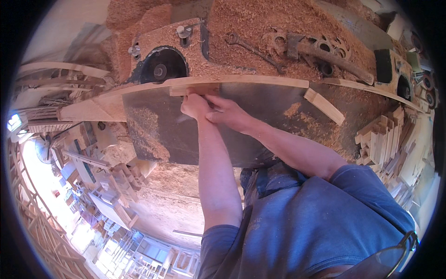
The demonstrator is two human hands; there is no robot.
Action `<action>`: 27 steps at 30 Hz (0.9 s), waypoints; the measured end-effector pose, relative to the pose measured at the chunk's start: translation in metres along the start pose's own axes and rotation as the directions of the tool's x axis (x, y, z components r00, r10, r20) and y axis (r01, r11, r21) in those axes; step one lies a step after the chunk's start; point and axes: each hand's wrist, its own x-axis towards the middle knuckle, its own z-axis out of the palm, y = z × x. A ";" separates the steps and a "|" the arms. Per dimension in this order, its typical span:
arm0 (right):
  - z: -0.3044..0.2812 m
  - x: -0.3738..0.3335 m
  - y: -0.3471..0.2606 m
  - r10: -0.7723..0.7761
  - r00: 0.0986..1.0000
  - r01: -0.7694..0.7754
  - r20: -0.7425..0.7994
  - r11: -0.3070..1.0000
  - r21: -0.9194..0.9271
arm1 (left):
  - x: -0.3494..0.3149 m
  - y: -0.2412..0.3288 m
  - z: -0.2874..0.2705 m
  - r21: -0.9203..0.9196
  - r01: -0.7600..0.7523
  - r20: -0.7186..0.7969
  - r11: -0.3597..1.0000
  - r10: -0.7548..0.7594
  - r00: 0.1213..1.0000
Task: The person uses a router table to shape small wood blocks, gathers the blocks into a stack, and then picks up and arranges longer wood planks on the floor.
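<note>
A short, pale wooden block [204, 88] lies along the wooden fence strip [260, 80] on the dark metal machine table [162, 104]. My left hand [194, 107] is closed at its near edge, the fingertips partly hidden against the wood. From the right, my right hand [230, 115] reaches in beside the left, its fingers bent toward the block and its thumb by my left wrist. Behind the strip, to the left, sits a round black cutter head [161, 68] in a sawdust-covered housing. Another short wooden piece [324, 106] lies slanted on the table, right of my hands.
Wood shavings [241, 23] cover the area behind the fence. A wrench [254, 49] and a hammer [327, 56] lie there. A second machine head [403, 86] stands at far right. Stacked timber [385, 135] is on the right; wooden parts [123, 179] stand at lower left.
</note>
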 end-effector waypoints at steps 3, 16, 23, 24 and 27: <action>0.006 0.008 0.004 -0.005 1.000 0.005 -0.008 1.000 -0.021 | 0.003 0.008 -0.002 -0.022 0.033 0.010 0.999 -0.033 0.999; 0.043 0.041 0.013 -0.030 0.999 0.022 -0.032 0.969 -0.245 | 0.044 0.031 -0.026 -0.107 0.059 0.037 0.993 -0.055 0.998; 0.064 0.068 0.016 0.004 0.999 0.004 0.040 0.977 -0.214 | 0.083 0.048 -0.048 -0.025 0.128 0.048 0.992 -0.126 0.991; 0.068 0.075 0.016 -0.001 0.998 0.013 0.056 0.979 -0.204 | 0.090 0.053 -0.049 -0.011 0.136 0.092 0.991 -0.135 0.987; 0.087 0.099 0.018 0.028 0.998 -0.018 0.058 0.986 -0.166 | 0.111 0.070 -0.057 0.141 0.157 0.049 0.978 -0.165 0.985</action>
